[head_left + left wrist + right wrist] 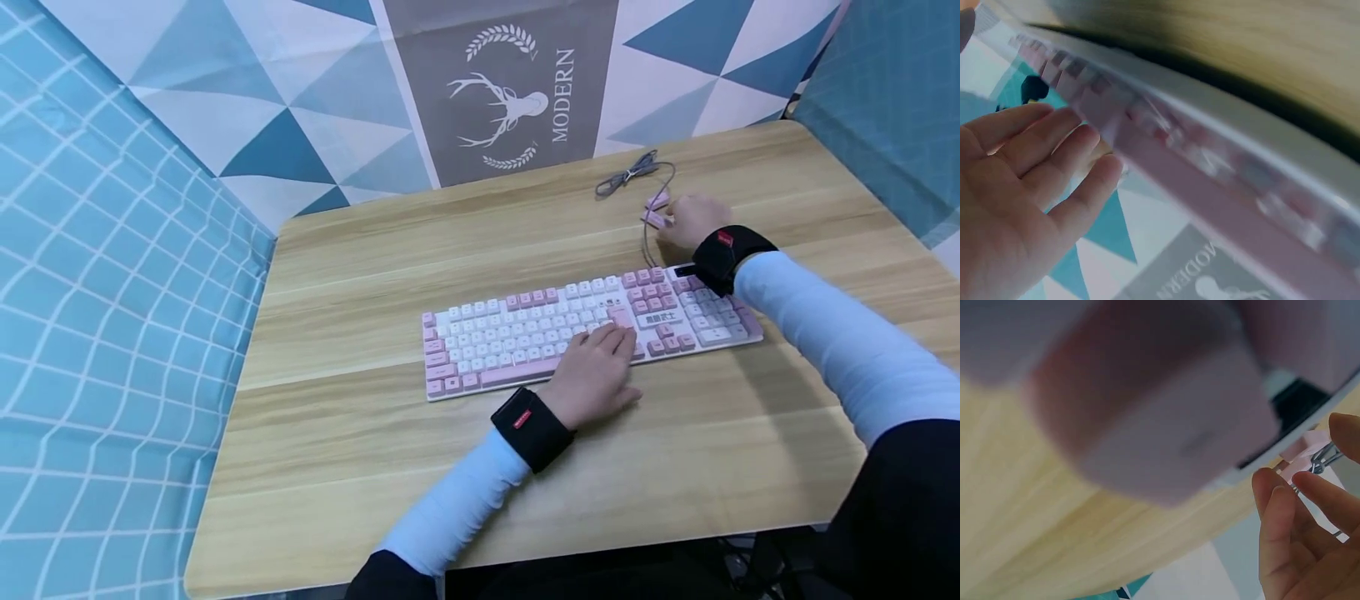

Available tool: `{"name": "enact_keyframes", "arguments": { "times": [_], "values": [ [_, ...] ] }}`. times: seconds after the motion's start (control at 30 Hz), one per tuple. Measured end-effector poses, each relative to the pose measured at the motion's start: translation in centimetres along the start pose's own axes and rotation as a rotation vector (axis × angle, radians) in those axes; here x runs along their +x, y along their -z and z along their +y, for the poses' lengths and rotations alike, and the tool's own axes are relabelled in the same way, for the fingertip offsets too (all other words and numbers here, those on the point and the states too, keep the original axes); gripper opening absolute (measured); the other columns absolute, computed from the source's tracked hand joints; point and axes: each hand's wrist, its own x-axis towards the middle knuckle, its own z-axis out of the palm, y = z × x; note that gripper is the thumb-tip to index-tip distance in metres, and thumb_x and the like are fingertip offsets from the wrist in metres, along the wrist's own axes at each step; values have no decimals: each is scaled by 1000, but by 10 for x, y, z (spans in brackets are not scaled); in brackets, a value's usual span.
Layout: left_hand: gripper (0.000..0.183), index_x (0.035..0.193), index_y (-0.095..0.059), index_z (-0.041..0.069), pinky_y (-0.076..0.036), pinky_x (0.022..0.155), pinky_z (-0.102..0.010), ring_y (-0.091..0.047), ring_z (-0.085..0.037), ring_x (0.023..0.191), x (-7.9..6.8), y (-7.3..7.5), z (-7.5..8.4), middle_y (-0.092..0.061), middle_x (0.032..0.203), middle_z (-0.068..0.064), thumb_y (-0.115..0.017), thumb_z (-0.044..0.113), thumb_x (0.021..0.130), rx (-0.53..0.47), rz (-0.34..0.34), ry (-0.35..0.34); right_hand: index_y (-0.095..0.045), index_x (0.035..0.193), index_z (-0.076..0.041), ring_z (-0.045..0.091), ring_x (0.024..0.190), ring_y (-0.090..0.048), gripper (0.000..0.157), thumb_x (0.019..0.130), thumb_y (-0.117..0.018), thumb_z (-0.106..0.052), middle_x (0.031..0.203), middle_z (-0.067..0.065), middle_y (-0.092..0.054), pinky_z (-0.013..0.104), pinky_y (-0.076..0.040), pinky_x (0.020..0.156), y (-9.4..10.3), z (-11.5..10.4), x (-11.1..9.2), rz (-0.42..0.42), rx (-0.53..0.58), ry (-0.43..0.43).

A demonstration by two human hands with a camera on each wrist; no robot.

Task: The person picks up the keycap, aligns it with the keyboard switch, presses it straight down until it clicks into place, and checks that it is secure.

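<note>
A pink-and-white keyboard point(525, 333) lies across the table, its near edge looming large in the left wrist view. Over its letter keys, near the large pink key, is my left hand point(592, 375), fingers point(1060, 140) extended and nothing gripped. Beyond the keyboard's right end, my right hand point(697, 221) is at two loose pink keycaps point(657, 218). Its fingers point(1275, 512) are bent, with the fingertips at the nearer keycap. Whether they pinch it is unclear. A dark gap point(1300, 403) shows among the keys in the right wrist view.
A grey cable point(647, 242) runs from the keyboard's back edge past the keycaps to a tied bundle point(626, 177). Patterned cloth point(300, 108) hangs behind the wooden table point(337, 467); a blue gridded curtain point(127, 333) borders its left side.
</note>
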Motion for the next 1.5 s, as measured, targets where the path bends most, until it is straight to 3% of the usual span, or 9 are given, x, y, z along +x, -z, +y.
{"name": "enact_keyframes", "arguments": {
  "times": [0.1,0.23,0.33,0.43,0.6,0.77,1.1,1.5],
  "values": [
    [87,140,-25,5,-37,99,-49,-26,-29,127,-22,7,-18,-33,142,-18,-59,53,76,-53,20,121,-60,105,7,36,75,-53,39,80,-56,-22,97,29,-61,49,-44,63,-3,-2,2,15,-13,6],
    [98,139,-25,0,-43,90,-54,-32,-39,120,-64,19,-57,-34,136,-31,-69,51,67,-47,85,416,-62,84,6,36,71,-52,26,78,-57,-19,85,27,-61,51,-43,59,-5,-2,5,33,-9,13],
    [107,139,-23,-3,-45,85,-55,-35,-43,115,-96,24,-87,-33,133,-34,-74,50,60,-65,50,617,-61,74,4,37,69,-52,21,77,-56,-17,78,25,-60,52,-43,57,-5,-1,7,34,-23,34],
    [113,138,-22,-6,-49,77,-53,-41,-42,107,-118,22,-107,-39,126,-35,-77,50,56,-108,-5,706,-62,74,5,35,66,-52,22,78,-55,-16,72,23,-58,49,-43,55,-5,1,8,22,-45,45],
    [107,131,-27,-14,-51,70,-46,-50,-36,89,-128,8,-116,-49,108,-31,-77,45,58,-181,-28,683,-59,68,3,31,59,-47,22,80,-50,-13,62,17,-51,45,-40,50,-3,2,8,21,-85,35],
    [98,126,-28,-19,-51,71,-45,-52,-35,83,-125,-4,-115,-52,99,-29,-79,34,61,-201,21,672,-58,66,3,30,57,-46,25,81,-50,-15,63,17,-49,44,-41,50,-5,1,9,15,-110,20],
    [97,127,-27,-18,-51,73,-45,-52,-36,84,-123,-6,-115,-52,99,-28,-79,31,62,-230,18,691,-62,86,8,34,62,-50,24,79,-51,-12,69,21,-55,50,-45,56,-6,2,4,-27,-156,54],
    [94,126,-27,-17,-51,64,-43,-52,-32,75,-126,-8,-115,-51,96,-27,-78,31,63,-234,47,680,-66,80,4,39,69,-53,20,73,-51,-7,79,27,-62,56,-45,56,-6,-1,-16,9,-139,135]
  ]
}}
